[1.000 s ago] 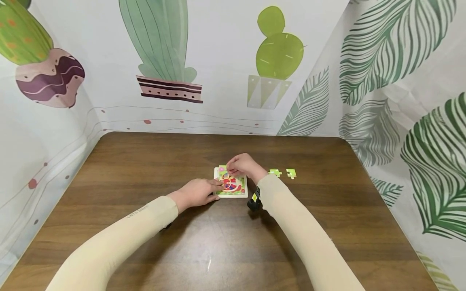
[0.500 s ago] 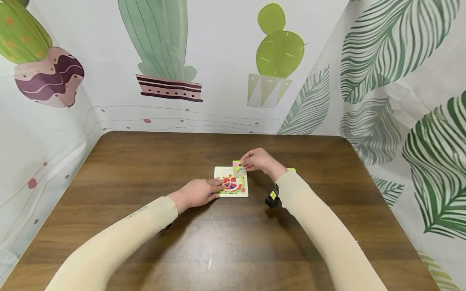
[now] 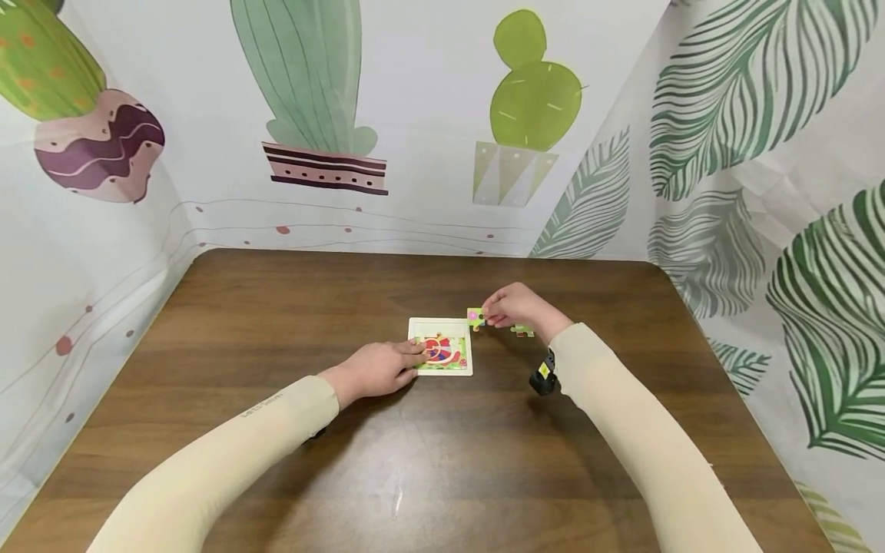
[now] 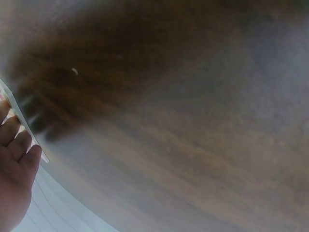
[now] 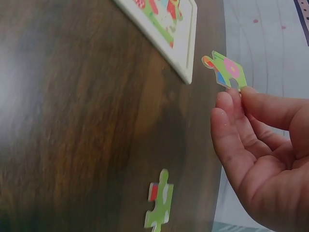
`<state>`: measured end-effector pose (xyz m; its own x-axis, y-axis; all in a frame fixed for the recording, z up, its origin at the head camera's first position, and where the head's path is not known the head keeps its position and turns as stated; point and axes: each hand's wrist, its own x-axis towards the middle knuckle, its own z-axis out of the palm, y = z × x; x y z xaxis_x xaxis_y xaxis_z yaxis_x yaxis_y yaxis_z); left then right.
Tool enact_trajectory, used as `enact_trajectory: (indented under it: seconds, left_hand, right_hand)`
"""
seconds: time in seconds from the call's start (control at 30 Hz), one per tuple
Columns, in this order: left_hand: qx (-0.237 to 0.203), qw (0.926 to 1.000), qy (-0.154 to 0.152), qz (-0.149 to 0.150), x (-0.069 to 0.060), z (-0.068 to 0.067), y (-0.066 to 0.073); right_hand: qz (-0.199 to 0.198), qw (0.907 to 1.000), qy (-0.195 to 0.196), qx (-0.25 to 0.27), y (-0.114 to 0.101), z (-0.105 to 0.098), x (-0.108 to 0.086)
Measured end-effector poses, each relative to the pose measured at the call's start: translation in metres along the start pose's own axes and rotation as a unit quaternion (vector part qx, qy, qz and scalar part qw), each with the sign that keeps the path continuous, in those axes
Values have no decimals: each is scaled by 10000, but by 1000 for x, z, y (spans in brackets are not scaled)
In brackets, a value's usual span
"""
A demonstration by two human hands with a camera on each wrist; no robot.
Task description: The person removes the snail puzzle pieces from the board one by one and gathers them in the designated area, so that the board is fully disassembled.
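Observation:
A small white-framed jigsaw tray (image 3: 440,374) lies on the table, its lower part filled with a red, blue and green picture and its upper strip bare. My left hand (image 3: 379,370) rests on the tray's left side with fingers extended; in the left wrist view its fingertips lie over the tray edge. Just off the tray's upper right corner, my right hand (image 3: 518,306) pinches a green puzzle piece (image 5: 227,70) with a pink flower between thumb and fingertips. The right wrist view shows that piece raised above the table. A loose puzzle piece (image 5: 160,200) lies below my right hand.
The brown wooden table (image 3: 311,292) extends around the tray on all sides. Behind it hangs a white cloth (image 3: 429,215) printed with cacti and leaves. A small black device (image 3: 542,378) is strapped to my right wrist.
My right hand has lifted the flower puzzle piece from the tray's upper part and carried it right, beyond the frame. It now covers the far-right loose piece. My left hand stays put.

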<state>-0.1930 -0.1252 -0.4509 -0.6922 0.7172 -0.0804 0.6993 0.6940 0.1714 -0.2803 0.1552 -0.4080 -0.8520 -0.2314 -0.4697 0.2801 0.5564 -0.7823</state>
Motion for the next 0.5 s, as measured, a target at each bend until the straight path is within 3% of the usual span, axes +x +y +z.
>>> enact_trajectory:
  seconds: [0.5]
  left_hand:
    - [-261, 9996, -29, -77, -1, 2, -1]
  right_hand:
    - [273, 9995, -51, -151, 14, -3, 5]
